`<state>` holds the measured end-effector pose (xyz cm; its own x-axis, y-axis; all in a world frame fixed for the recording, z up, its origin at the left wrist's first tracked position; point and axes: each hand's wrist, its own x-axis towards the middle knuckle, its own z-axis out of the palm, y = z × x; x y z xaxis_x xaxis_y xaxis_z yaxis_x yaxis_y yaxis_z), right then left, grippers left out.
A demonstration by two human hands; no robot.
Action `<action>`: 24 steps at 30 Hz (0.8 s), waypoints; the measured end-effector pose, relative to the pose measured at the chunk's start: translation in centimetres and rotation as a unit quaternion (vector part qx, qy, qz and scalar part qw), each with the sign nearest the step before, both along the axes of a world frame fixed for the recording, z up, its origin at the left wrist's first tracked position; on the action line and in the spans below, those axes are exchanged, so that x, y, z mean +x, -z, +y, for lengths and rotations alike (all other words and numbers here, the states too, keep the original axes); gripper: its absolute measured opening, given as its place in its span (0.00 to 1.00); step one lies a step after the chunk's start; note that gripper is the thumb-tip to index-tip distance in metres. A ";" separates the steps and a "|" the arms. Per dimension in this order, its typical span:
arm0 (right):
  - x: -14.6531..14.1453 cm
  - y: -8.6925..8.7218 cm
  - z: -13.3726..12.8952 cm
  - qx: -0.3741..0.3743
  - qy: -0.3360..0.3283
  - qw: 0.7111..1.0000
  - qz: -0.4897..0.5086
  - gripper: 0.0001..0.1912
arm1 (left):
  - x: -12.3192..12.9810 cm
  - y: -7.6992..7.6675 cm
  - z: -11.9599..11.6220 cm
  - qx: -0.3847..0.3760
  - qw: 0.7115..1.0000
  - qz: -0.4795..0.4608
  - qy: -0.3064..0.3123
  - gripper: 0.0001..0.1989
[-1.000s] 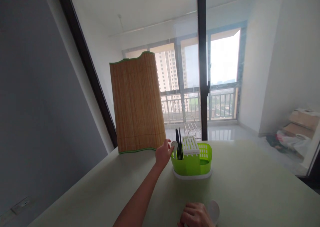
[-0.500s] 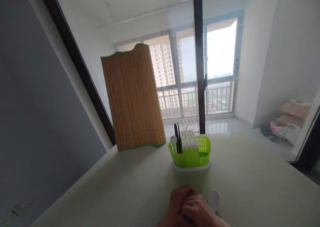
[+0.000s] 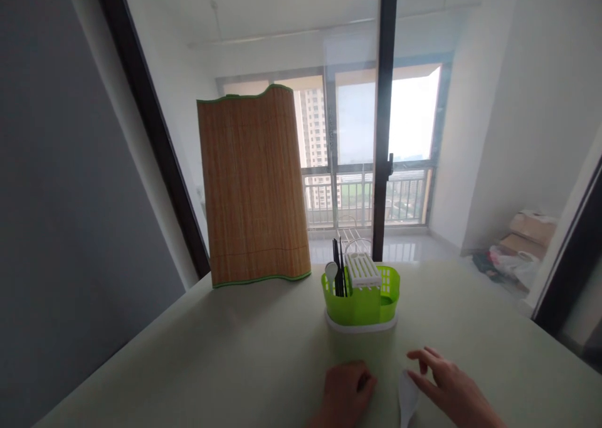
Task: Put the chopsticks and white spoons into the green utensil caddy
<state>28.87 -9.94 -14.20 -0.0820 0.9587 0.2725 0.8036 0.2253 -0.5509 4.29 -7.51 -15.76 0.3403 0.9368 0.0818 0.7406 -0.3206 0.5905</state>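
On the pale tabletop lies a white rice paddle (image 3: 407, 393), its broad end pointing away from me and its handle running out of view at the bottom. My right hand (image 3: 444, 378) hovers just right of the paddle, thumb and fingers apart, the thumb close to the paddle's edge. Left of the paddle, my left hand (image 3: 347, 387) rests on the table with its fingers loosely curled in and nothing visible inside. Beyond both hands stands a green utensil basket (image 3: 364, 309) on a white base, holding black chopsticks (image 3: 339, 271) and white spoons (image 3: 331, 271).
A white slotted piece (image 3: 364, 269) tops the basket's middle. At the back left a bamboo mat (image 3: 254, 189) with green edging stands upright in a curve. Behind the table is a glass sliding door with a dark frame (image 3: 384, 120). Boxes and bags (image 3: 520, 246) sit on the floor at right.
My hands were clasped together and have come apart. The right hand has moved right to the paddle and opened; the left stays curled on the table. The view has shifted slightly.
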 end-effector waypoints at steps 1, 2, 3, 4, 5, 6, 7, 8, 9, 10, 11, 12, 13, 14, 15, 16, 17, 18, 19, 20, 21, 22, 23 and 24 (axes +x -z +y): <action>0.5 0.7 -0.2 -0.020 0.005 1.000 0.002 0.16 | 0.0 0.1 0.1 0.001 1.000 -0.001 0.002 0.09; 0.8 1.3 -0.3 -0.039 0.008 0.999 0.001 0.17 | 0.1 0.2 0.1 0.001 1.000 -0.002 0.004 0.09; 0.9 1.8 -0.4 -0.056 0.008 0.998 0.000 0.18 | 0.1 0.3 0.1 0.000 1.000 -0.004 0.005 0.09; 0.9 2.1 -0.4 -0.070 0.009 0.998 -0.001 0.18 | 0.1 0.3 0.1 -0.002 1.000 -0.006 0.006 0.09; 0.8 2.3 -0.4 -0.080 0.009 0.997 -0.001 0.17 | 0.2 0.4 0.1 -0.004 1.000 -0.008 0.007 0.09; 0.6 2.4 -0.3 -0.086 0.008 0.996 0.000 0.16 | 0.2 0.4 0.1 -0.006 1.000 -0.012 0.008 0.08; 0.5 2.5 -0.1 -0.089 0.004 0.996 0.003 0.15 | 0.2 0.4 0.1 -0.010 1.000 -0.014 0.010 0.08; 0.3 2.5 0.1 -0.092 0.001 0.996 0.005 0.14 | 0.2 0.4 0.1 -0.013 1.000 -0.018 0.013 0.08; 0.2 2.4 0.3 -0.093 -0.003 0.996 0.008 0.13 | 0.3 0.3 0.1 -0.014 1.000 -0.022 0.015 0.08; 0.1 2.4 0.4 -0.093 -0.007 0.996 0.012 0.14 | 0.3 0.3 0.1 -0.017 0.999 -0.023 0.018 0.08; -0.1 2.3 0.5 -0.093 -0.010 0.995 0.017 0.14 | 0.3 0.2 0.1 -0.021 0.999 -0.023 0.018 0.08; -0.3 2.3 0.5 -0.096 -0.013 0.995 0.026 0.14 | 0.4 0.1 0.1 -0.025 0.999 -0.021 0.019 0.08; -0.5 2.2 0.5 -0.104 -0.018 0.994 0.041 0.14 | 0.4 0.0 0.1 -0.028 0.999 -0.019 0.020 0.08; -0.7 2.0 0.5 -0.122 -0.025 0.990 0.062 0.14 | 0.4 0.0 0.1 -0.031 0.999 -0.016 0.020 0.08; -0.8 1.7 0.5 -0.146 -0.032 0.985 0.088 0.15 | 0.5 -0.1 0.1 -0.033 0.999 -0.013 0.020 0.08; -0.9 1.2 0.5 -0.168 -0.040 0.978 0.115 0.15 | 0.5 -0.2 0.2 -0.033 0.999 -0.013 0.021 0.08; -1.0 0.5 0.5 -0.183 -0.047 0.972 0.138 0.16 | 0.6 -0.2 0.2 -0.033 0.999 -0.016 0.022 0.08; -1.0 -0.5 0.6 -0.189 -0.051 0.968 0.156 0.17 | 0.6 -0.2 0.2 -0.034 0.999 -0.018 0.023 0.08; -0.9 -1.7 0.7 -0.171 -0.057 0.970 0.163 0.18 | 0.6 -0.1 0.2 -0.035 0.999 -0.019 0.023 0.09; -0.7 -3.2 0.9 -0.145 -0.060 0.974 0.162 0.19 | 0.6 -0.1 0.2 -0.034 0.999 -0.020 0.024 0.09; -0.6 -4.9 1.1 -0.118 -0.060 0.979 0.156 0.20 | 0.6 -0.1 0.2 -0.035 0.999 -0.019 0.023 0.09; -0.5 -6.7 1.3 -0.082 -0.055 0.984 0.147 0.20 | 0.6 0.0 0.3 -0.038 0.999 -0.015 0.022 0.09; -0.5 -8.5 1.5 -0.038 -0.044 0.989 0.135 0.21 | 0.5 0.0 0.3 -0.039 0.999 -0.013 0.022 0.08; -0.6 -10.4 1.6 0.014 -0.027 0.992 0.119 0.20 | 0.5 0.0 0.2 -0.038 0.999 -0.013 0.022 0.09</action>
